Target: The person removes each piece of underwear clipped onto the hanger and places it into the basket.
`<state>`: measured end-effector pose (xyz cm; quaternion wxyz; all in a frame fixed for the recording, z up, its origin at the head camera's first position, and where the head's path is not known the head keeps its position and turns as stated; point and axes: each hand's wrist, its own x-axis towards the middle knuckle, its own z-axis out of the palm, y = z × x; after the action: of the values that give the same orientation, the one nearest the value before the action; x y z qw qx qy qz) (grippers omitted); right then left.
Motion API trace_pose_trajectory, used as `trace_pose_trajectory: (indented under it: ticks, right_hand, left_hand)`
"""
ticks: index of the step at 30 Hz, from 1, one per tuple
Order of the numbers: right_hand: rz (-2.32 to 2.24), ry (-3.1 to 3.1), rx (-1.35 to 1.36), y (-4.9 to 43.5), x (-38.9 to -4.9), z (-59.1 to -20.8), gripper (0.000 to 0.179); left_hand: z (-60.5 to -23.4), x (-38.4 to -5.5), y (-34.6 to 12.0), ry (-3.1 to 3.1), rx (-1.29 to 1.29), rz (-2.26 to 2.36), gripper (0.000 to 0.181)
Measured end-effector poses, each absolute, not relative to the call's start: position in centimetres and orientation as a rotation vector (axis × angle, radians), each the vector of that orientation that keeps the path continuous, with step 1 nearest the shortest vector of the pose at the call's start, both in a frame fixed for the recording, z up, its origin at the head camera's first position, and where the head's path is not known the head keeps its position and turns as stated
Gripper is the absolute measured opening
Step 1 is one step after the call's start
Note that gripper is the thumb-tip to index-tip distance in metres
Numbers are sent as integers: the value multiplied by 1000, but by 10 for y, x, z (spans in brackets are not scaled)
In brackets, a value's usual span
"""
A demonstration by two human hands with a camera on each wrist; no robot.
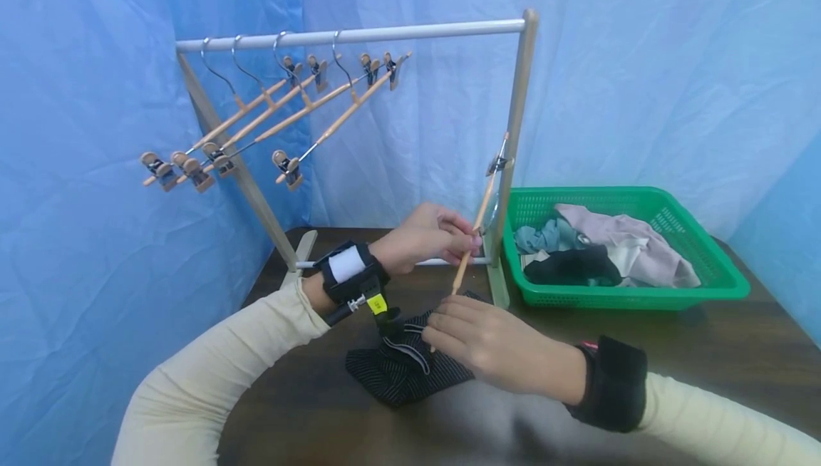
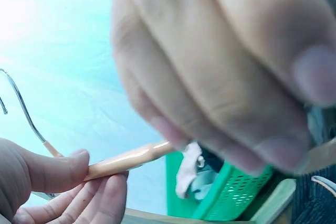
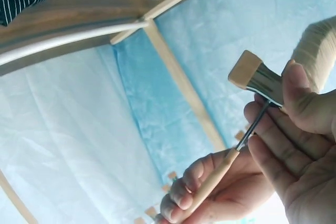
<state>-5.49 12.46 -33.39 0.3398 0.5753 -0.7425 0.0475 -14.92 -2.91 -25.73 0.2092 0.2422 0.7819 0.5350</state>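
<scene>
My left hand pinches the wooden bar of a clip hanger near its middle, thumb on one side and fingers on the other, as the left wrist view shows. My right hand is at the near end of this hanger. There its thumb and fingers hold a wood-tipped clip on the metal rod. The hanger's other clip is at the far end, beside the rack post. Below the hands a black garment with thin pale stripes lies crumpled on the table, partly hidden by the right hand.
Several clip hangers hang on the left of a rack's white rail. At the right, a green basket contains pink, teal, white and black clothes. Blue curtains surround the dark wooden table.
</scene>
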Motion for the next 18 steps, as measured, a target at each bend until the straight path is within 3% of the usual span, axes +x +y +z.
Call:
trace_pose_trajectory:
  ticks: [9, 15, 18]
  right_hand:
    - [102, -1948, 1459, 123, -54, -326, 46]
    - [71, -1702, 1583, 120, -51, -325, 28]
    - [50, -1632, 1618, 118, -47, -327, 28]
  left_hand:
    - [-241, -138, -40, 2277, 845, 1692, 15]
    - [-225, -128, -54, 2426, 1105, 1814, 14]
    - [-218, -122, -63, 2469, 1165, 1893, 15]
